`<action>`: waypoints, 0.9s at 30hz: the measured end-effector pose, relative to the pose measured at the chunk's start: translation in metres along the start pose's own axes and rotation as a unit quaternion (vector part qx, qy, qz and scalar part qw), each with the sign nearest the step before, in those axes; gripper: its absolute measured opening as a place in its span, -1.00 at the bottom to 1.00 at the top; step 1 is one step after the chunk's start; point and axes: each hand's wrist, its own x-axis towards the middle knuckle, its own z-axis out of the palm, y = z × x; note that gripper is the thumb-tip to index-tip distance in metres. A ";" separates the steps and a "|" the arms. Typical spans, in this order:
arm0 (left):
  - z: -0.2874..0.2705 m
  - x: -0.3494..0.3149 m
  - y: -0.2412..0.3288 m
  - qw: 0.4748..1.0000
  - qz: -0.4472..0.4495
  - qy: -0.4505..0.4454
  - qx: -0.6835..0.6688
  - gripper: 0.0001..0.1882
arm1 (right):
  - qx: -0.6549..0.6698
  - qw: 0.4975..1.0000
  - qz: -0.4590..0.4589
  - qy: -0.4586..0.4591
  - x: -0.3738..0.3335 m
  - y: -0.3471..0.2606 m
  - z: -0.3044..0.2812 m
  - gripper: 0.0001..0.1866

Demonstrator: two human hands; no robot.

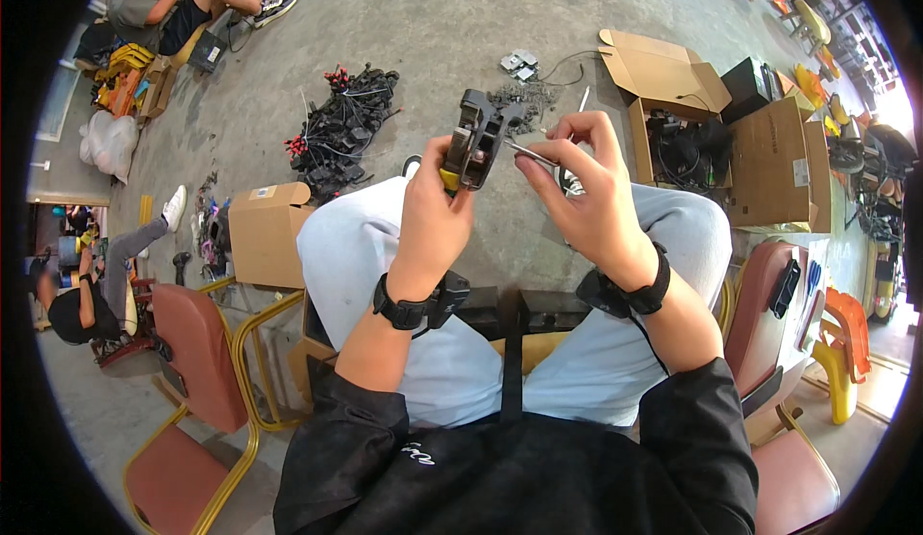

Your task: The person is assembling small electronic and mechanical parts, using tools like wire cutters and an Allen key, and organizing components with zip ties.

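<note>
Over floor (452,16) | black part (487,136) juts beyond left fingers (461,204) clamping it | right fingers (577,158) pinch rod (529,152)

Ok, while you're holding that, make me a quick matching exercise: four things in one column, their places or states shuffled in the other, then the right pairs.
Things
1. Black part
2. Rod
3. Pile
4. Open box

Places and states
A. Black with red bits, on the floor
B. Held in the left hand
C. Flaps spread, dark things inside
D. Thin and metallic, held in the right hand

Pairs: 1-B, 2-D, 3-A, 4-C
</note>
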 end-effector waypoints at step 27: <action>-0.011 0.008 0.009 0.937 0.263 0.209 0.094 -0.78 | 0.377 0.852 0.332 -0.151 -0.013 -0.017 0.009 -0.83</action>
